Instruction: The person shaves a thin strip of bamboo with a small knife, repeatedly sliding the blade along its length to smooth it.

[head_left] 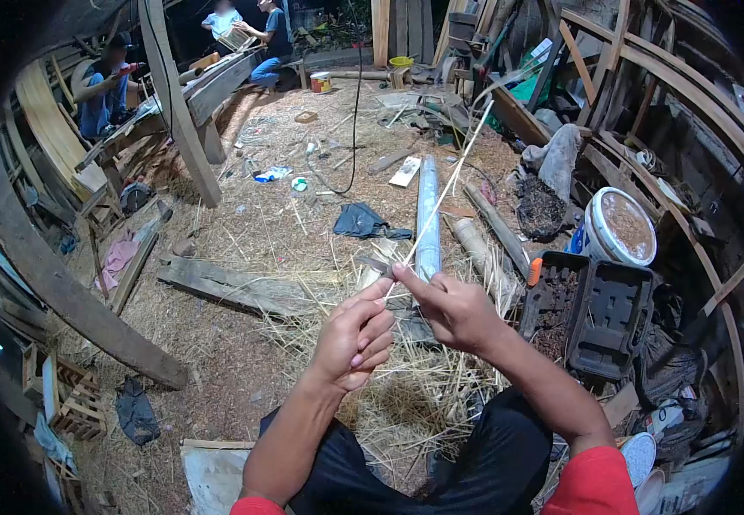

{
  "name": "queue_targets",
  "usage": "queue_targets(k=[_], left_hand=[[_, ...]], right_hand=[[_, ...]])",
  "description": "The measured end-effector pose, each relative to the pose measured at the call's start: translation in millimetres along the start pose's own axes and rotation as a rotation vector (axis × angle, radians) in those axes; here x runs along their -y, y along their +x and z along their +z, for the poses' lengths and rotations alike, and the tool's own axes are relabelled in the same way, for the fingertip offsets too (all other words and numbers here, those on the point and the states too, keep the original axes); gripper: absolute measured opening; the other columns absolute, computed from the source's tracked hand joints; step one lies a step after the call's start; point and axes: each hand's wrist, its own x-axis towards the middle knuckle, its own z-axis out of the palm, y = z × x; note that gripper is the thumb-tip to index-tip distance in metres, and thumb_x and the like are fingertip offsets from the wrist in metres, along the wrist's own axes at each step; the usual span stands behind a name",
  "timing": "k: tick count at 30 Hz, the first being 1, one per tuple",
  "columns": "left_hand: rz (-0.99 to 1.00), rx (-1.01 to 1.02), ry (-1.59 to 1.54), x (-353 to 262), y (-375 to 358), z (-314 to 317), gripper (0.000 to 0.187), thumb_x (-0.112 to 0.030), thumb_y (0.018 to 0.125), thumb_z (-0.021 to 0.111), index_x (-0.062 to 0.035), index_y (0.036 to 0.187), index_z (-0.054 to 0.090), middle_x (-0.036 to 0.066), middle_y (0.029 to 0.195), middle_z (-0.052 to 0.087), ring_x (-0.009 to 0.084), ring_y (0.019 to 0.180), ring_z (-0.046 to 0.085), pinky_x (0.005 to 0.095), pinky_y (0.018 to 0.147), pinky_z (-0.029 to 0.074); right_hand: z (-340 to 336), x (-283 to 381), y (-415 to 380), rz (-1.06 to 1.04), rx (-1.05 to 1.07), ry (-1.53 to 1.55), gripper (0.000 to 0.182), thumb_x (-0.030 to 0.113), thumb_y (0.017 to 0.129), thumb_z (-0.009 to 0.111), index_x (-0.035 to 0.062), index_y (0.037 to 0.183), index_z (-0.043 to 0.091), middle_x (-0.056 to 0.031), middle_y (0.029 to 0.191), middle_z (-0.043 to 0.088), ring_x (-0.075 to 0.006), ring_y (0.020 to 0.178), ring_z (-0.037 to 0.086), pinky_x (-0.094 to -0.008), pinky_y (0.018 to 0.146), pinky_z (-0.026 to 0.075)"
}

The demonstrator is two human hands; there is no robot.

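Observation:
A long, thin pale bamboo strip (446,190) runs from between my hands up and away to the right, its far end raised above the floor. My left hand (356,339) is closed in a fist around the strip's near end. My right hand (453,311) is closed just right of it, index finger and thumb close to the strip. A short knife blade (375,263) sticks out leftward at the right fingertips, against the strip; its handle is hidden in the right hand. Pale shavings (406,386) lie heaped below, between my knees.
A grey pipe (428,219) and wooden beam (235,287) lie ahead. An open black tool case (608,318) and white bucket (621,227) stand right. A slanted post (175,103) rises left. Several people sit at the back, one in a dark shirt (279,39). A black cable (355,129) hangs down.

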Motion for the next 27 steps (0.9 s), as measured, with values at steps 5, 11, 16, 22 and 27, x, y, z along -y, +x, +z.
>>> queue_targets(k=[5, 11, 16, 22, 27], left_hand=[[-0.083, 0.054, 0.065, 2, -7, 5, 0.052, -0.006, 0.099, 0.029, -0.0073, 0.151, 0.026, -0.006, 0.051, 0.030, 0.0021, 0.035, 0.024, 0.0162, 0.031, 0.023], [-0.010, 0.035, -0.031, 3, 1, 1, 0.050, -0.008, 0.101, 0.032, -0.0105, 0.151, 0.028, -0.005, 0.052, 0.031, 0.0026, 0.035, 0.025, 0.0162, 0.031, 0.022], [-0.035, 0.053, -0.170, -1, 2, 0, 0.050, -0.009, 0.103, 0.032, -0.0163, 0.152, 0.027, -0.005, 0.051, 0.031, 0.0031, 0.033, 0.024, 0.0165, 0.029, 0.022], [-0.007, 0.017, -0.132, 1, 3, -2, 0.047, -0.009, 0.103, 0.033, -0.0163, 0.149, 0.030, -0.005, 0.049, 0.031, 0.0035, 0.032, 0.025, 0.0170, 0.028, 0.023], [-0.007, -0.093, -0.107, 2, 6, -8, 0.043, -0.008, 0.103, 0.033, -0.0134, 0.146, 0.035, -0.005, 0.048, 0.031, 0.0036, 0.032, 0.025, 0.0168, 0.028, 0.022]], right_hand=[[-3, -73, 2, 0.239, -0.380, 0.099, 0.055, -0.002, 0.091, 0.049, 0.0127, 0.144, 0.047, -0.0145, 0.109, 0.068, -0.0214, 0.074, 0.063, -0.0328, 0.068, 0.051], [-16, -18, 0, 0.255, -0.235, 0.323, 0.064, -0.001, 0.085, 0.053, 0.0169, 0.145, 0.044, -0.0161, 0.107, 0.067, -0.0257, 0.077, 0.067, -0.0366, 0.070, 0.054], [3, 6, 1, -0.083, -0.074, 0.095, 0.071, -0.005, 0.078, 0.058, 0.0115, 0.145, 0.043, -0.0105, 0.069, 0.054, -0.0236, 0.058, 0.055, -0.0350, 0.056, 0.047], [-4, 2, 0, 0.010, 0.018, 0.041, 0.073, 0.009, 0.082, 0.060, 0.0303, 0.148, 0.037, -0.0101, 0.071, 0.055, -0.0287, 0.058, 0.059, -0.0411, 0.053, 0.051], [5, -3, 1, 0.073, -0.004, 0.009, 0.074, 0.012, 0.082, 0.061, 0.0314, 0.149, 0.035, -0.0091, 0.072, 0.055, -0.0274, 0.057, 0.059, -0.0407, 0.051, 0.050]])
